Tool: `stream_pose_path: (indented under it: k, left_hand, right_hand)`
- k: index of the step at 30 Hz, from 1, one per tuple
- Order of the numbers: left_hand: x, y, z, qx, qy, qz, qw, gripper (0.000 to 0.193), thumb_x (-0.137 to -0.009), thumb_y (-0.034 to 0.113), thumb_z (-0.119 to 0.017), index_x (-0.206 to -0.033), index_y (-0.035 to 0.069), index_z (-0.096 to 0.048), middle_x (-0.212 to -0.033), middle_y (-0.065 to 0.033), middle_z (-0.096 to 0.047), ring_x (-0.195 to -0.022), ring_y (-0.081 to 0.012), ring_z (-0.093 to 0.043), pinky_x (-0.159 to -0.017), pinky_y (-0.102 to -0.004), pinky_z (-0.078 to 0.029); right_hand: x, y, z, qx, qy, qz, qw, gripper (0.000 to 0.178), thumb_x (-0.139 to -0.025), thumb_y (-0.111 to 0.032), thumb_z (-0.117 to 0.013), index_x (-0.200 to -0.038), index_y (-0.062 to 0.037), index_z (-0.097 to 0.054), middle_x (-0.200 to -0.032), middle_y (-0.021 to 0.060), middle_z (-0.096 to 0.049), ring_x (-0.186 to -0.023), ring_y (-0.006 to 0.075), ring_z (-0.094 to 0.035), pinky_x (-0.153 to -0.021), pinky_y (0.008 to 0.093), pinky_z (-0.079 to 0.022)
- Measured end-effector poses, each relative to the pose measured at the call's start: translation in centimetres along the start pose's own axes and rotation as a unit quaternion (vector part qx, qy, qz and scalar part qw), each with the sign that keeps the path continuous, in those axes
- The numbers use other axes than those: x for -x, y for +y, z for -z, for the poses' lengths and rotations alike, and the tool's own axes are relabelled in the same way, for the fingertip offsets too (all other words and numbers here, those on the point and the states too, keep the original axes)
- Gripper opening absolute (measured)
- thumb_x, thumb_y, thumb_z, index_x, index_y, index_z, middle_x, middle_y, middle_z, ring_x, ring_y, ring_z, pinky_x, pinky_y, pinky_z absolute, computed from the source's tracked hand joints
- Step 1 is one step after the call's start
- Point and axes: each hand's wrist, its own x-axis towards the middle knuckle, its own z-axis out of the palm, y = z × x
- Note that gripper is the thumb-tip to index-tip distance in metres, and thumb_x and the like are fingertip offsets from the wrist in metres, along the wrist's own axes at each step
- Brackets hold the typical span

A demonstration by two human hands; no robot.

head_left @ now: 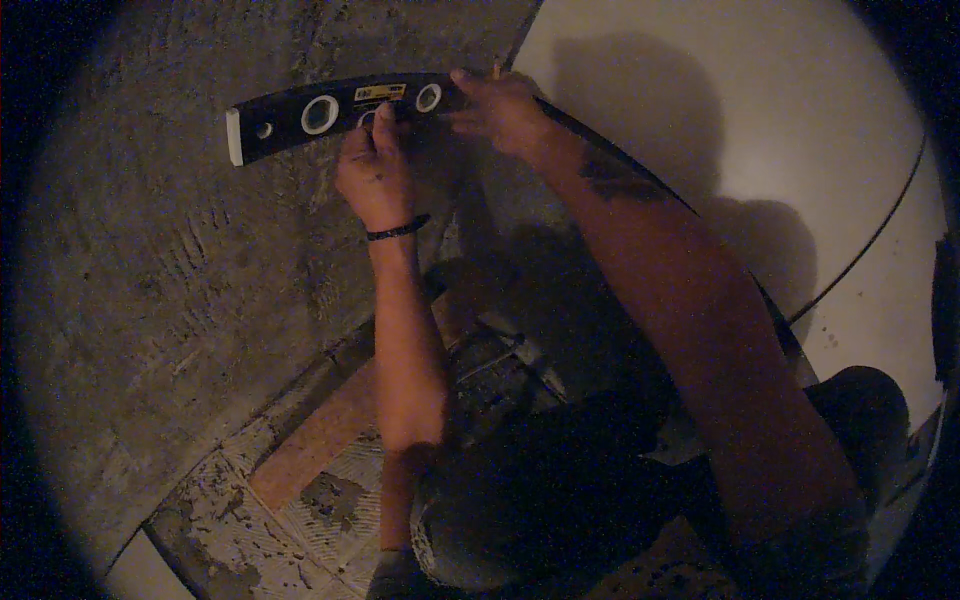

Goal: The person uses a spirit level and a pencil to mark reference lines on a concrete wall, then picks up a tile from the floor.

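Note:
A dark spirit level with a white end cap, round white-rimmed windows and a yellow label lies across the rough wall surface at the top. My left hand grips its lower edge near the middle, thumb up against its face. A dark band circles that wrist. My right hand is at the level's right end, fingers over its face and upper edge; part of that end is hidden. A small thin yellowish tip sticks up beside the right hand, too small to name.
Rough grey plaster or concrete fills the left. Smooth pale panels with a dark joint are on the right, bearing my shadow. Below lie a reddish-brown strip and a mortar-streaked patch. My dark-clothed knees show at the bottom.

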Motion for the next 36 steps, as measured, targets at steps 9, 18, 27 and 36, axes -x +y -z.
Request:
stream_pose_path:
  k: [9,18,27,36]
  left_hand:
    - [0.1,-0.1,0.1,-0.027,-0.017,-0.002,0.999,0.033,-0.091,0.033,-0.059,-0.086,0.002,-0.069,-0.076,-0.0118,-0.070,-0.068,-0.0210,-0.067,-0.062,-0.0342,-0.049]
    - [0.0,-0.1,-0.4,-0.013,-0.005,-0.015,1.000,0.036,-0.091,0.037,-0.058,-0.086,0.003,-0.070,-0.074,-0.0122,-0.069,-0.068,-0.0238,-0.068,-0.063,-0.0356,-0.050]
    - [-1.6,-4.1,-2.5,-0.012,0.059,-0.069,0.996,0.048,-0.088,0.044,-0.059,-0.073,-0.001,-0.064,-0.071,-0.0213,-0.064,-0.066,-0.0366,-0.063,-0.059,-0.0432,-0.047]
    - [-2.9,-5.2,-1.1,0.027,0.040,-0.063,0.997,0.048,-0.087,0.045,-0.059,-0.074,-0.001,-0.063,-0.072,-0.0227,-0.063,-0.067,-0.0414,-0.061,-0.061,-0.0463,-0.047]
  right_hand:
    - [-0.9,0.5,1.4,0.075,-0.041,0.020,0.996,0.059,-0.078,-0.030,-0.077,-0.112,0.0009,-0.039,-0.107,0.0166,-0.056,-0.085,0.0347,-0.066,-0.070,0.0418,-0.058]
    - [-0.1,0.0,1.2,0.021,-0.037,0.004,0.999,0.061,-0.080,-0.036,-0.074,-0.118,-0.0008,-0.042,-0.108,0.0168,-0.059,-0.091,0.0366,-0.064,-0.073,0.0430,-0.057]
    - [-1.6,0.2,1.0,0.797,-0.012,0.279,0.535,0.078,-0.080,-0.057,-0.060,-0.140,-0.0122,-0.039,-0.109,0.0235,-0.062,-0.100,0.0442,-0.059,-0.089,0.0483,-0.046]
    - [-0.6,-0.5,-4.7,0.142,0.094,-0.082,0.982,0.046,-0.093,-0.045,-0.053,-0.111,-0.0026,-0.056,-0.099,0.0153,-0.058,-0.091,0.0287,-0.057,-0.083,0.0451,-0.046]
